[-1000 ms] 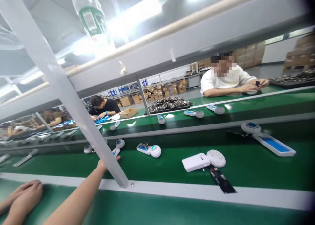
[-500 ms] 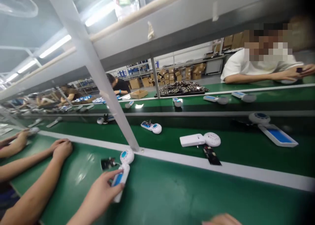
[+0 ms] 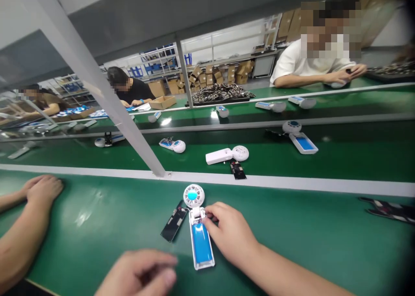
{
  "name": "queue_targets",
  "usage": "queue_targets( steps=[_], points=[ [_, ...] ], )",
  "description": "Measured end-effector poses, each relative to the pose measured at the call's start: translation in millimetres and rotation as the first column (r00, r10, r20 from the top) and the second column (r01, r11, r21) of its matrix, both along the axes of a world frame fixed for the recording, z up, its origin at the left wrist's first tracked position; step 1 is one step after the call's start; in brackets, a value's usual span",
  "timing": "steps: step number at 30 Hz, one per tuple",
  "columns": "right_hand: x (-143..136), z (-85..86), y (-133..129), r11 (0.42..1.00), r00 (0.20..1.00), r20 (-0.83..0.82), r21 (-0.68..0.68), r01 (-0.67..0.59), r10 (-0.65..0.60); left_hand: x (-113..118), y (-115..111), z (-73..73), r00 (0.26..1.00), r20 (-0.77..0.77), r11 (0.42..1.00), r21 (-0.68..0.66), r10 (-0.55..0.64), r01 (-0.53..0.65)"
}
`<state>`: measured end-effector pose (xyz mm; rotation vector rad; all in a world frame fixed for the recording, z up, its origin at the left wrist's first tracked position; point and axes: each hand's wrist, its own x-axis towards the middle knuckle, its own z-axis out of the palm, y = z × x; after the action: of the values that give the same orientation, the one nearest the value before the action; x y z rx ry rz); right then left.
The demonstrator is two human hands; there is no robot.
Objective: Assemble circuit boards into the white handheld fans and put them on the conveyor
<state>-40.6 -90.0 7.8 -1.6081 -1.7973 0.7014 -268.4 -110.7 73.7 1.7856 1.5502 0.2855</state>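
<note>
A white handheld fan body (image 3: pixel 192 253) lies on the green table in front of me, its round head pointing away and a blue panel in its handle. My right hand (image 3: pixel 231 231) pinches the white neck joint from the right side. A black circuit board (image 3: pixel 174 223) lies just left of the neck, with thin wires running to the fan. My left hand (image 3: pixel 142 272) is at the lower left, slightly blurred, thumb and fingers apart, holding nothing.
A person's forearms (image 3: pixel 29 231) rest at the left. A slanted metal post (image 3: pixel 129 132) stands on the white rail (image 3: pixel 285 183). Beyond lie several fan units, one with a board (image 3: pixel 238 170). Black parts (image 3: pixel 389 209) lie at the right.
My left hand has let go of the fan and moved back. My right hand has come in from the bottom edge and taken the neck. The fan appears nearer the middle as the view shifted.
</note>
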Motion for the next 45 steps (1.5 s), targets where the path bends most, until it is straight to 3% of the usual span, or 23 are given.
queue_targets(
  steps=[3, 6, 9, 11, 13, 15, 17, 21, 23, 25, 26, 28, 30, 32, 36, 42, 45],
  points=[
    [7, -3.1, 12, 1.000, 1.000, 0.021, 0.007, 0.001, -0.002, -15, 38, -2.2, 0.980, -0.076, 0.967, 0.196, 0.182, -0.164],
    [13, -1.8, 23, 0.999, 0.999, 0.030, 0.039, 0.036, -0.037, -12, 79, -21.9, 0.986, -0.095, 0.978, 0.173, 0.138, -0.120],
    [10, 8.0, 21, 0.986, 0.995, 0.029, 0.138, 0.088, -0.093, 3, 97, -37.5, 0.999, -0.017, 0.985, 0.165, 0.048, -0.045],
    [-2, 18.1, 11, 0.967, 0.995, 0.093, 0.253, 0.019, -0.044, 12, 96, -41.1, 0.999, 0.042, 0.991, 0.127, 0.028, -0.033],
    [-23, 28.4, 0, 0.955, 0.968, 0.243, 0.263, -0.135, 0.070, 19, 88, -42.0, 0.993, 0.102, 0.997, 0.045, 0.053, -0.058],
    [-44, 36.9, -8, 0.973, 0.924, 0.340, 0.087, -0.213, 0.172, 24, 75, -43.2, 0.981, 0.168, 0.993, -0.079, 0.101, -0.088],
    [-59, 43.5, -11, 0.973, 0.918, 0.323, -0.066, -0.222, 0.231, 29, 59, -45.5, 0.959, 0.242, 0.976, -0.195, 0.147, -0.100],
    [-55, 49.9, -10, 0.954, 0.904, 0.343, -0.240, -0.179, 0.256, 29, 31, -41.7, 0.909, 0.371, 0.952, -0.296, 0.191, -0.079],
    [-40, 47.1, -13, 0.932, 0.880, 0.362, -0.300, -0.203, 0.308, 22, 30, -29.5, 0.917, 0.365, 0.975, -0.203, 0.162, -0.091],
    [-20, 39.1, -20, 0.927, 0.862, 0.372, -0.277, -0.251, 0.345, 16, 43, -13.0, 0.955, 0.276, 0.988, 0.079, 0.107, -0.133],
    [-11, 33.7, -26, 0.930, 0.856, 0.377, -0.234, -0.282, 0.354, 14, 52, -5.2, 0.976, 0.212, 0.964, 0.244, 0.056, -0.108],
    [6, 21.9, -39, 0.931, 0.864, 0.347, -0.109, -0.349, 0.364, 18, 70, 5.5, 0.985, 0.076, 0.899, 0.423, -0.157, 0.111],
    [18, 11.0, -51, 0.925, 0.887, 0.291, 0.015, -0.380, 0.360, 30, 82, 7.6, 0.912, -0.023, 0.851, 0.350, -0.410, 0.392],
    [24, 2.9, -60, 0.918, 0.898, 0.271, 0.098, -0.384, 0.346, 48, 84, 2.3, 0.844, -0.041, 0.824, 0.193, -0.535, 0.532],
    [27, -3.9, -66, 0.911, 0.903, 0.270, 0.154, -0.384, 0.335, 70, 72, -15.8, 0.860, -0.012, 0.859, 0.043, -0.510, 0.510],
    [32, -5.0, -72, 0.923, 0.929, 0.053, 0.103, -0.370, 0.367, 66, 56, -27.1, 0.921, 0.131, 0.908, -0.162, -0.368, 0.386],
    [28, -6.6, -73, 0.903, 0.948, 0.098, 0.290, -0.317, 0.301, 67, 49, -22.5, 0.897, 0.234, 0.871, -0.243, -0.376, 0.428]
  ],
)
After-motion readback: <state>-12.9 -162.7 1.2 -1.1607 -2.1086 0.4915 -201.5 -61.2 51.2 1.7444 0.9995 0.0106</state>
